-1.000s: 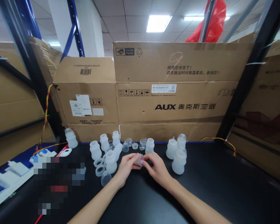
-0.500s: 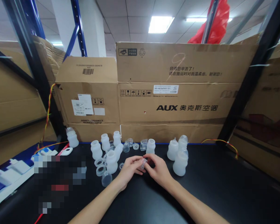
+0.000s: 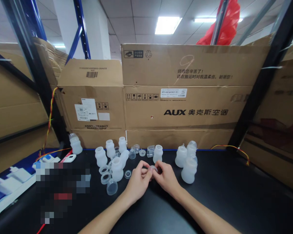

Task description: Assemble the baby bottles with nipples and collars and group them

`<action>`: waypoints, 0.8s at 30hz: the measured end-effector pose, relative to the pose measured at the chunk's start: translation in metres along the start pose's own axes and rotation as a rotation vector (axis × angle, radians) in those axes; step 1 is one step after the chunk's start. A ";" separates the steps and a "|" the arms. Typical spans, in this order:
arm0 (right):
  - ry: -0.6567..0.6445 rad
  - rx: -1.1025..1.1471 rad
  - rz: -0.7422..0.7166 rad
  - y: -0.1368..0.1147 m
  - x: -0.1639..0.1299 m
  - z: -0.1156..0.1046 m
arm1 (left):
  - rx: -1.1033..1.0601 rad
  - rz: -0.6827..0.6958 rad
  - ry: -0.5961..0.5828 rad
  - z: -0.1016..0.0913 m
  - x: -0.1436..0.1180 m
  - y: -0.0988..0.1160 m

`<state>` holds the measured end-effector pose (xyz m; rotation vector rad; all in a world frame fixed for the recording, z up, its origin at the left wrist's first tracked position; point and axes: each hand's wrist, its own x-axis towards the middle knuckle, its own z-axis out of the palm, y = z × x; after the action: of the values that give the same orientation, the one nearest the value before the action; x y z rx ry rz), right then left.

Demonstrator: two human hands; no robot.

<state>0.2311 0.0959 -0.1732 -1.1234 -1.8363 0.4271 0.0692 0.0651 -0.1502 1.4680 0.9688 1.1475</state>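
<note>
At far left, a white case (image 3: pixel 12 185) lies on the black table (image 3: pixel 234 195), with a blurred patch just to its right. One lone bottle (image 3: pixel 75 144) stands at the back left, well apart from the others. Next comes a cluster of translucent bottles (image 3: pixel 101 156) standing upright, with loose rings (image 3: pixel 104 178) and a clear cap (image 3: pixel 111 187) lying on the table in front of them.

The left hand (image 3: pixel 138 182) rests low over the table at centre, fingers curled inward, thumb and fingertips pinching a small clear part (image 3: pixel 152 168). The right hand (image 3: pixel 167 177) meets it from the other side, fingers likewise curled, pinching the same part. The part sits between the two sets of fingertips, just above the table; its exact shape cannot be told. Both hands touch each other at the fingertips.

Behind the hands stands a single bottle (image 3: pixel 157 153). To the right, a group of three bottles (image 3: pixel 188 170) stands close together. Cardboard boxes (image 3: pixel 185 110) line the back edge.
</note>
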 end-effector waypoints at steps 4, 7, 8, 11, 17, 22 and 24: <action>0.008 -0.010 -0.003 -0.001 0.001 0.003 | 0.118 0.037 -0.022 -0.003 -0.002 0.005; 0.038 -0.017 0.002 -0.002 0.002 0.004 | 0.150 0.065 -0.029 -0.002 -0.004 0.011; 0.045 -0.017 0.001 -0.002 0.002 0.004 | 0.153 0.072 -0.029 -0.001 -0.005 0.013; 0.055 -0.013 -0.008 -0.003 0.003 0.003 | 0.150 0.080 -0.023 0.002 -0.006 0.016; 0.072 -0.014 0.004 -0.004 0.003 0.003 | 0.129 0.054 -0.002 0.004 -0.006 0.015; 0.131 -0.082 -0.138 0.002 0.003 0.002 | 0.088 0.063 -0.001 0.004 -0.006 0.019; 0.096 -0.078 -0.188 0.003 0.004 0.000 | 0.070 0.071 -0.020 0.002 -0.005 0.019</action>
<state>0.2322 0.1008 -0.1733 -0.9938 -1.8668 0.1908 0.0704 0.0563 -0.1329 1.5784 0.9580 1.1575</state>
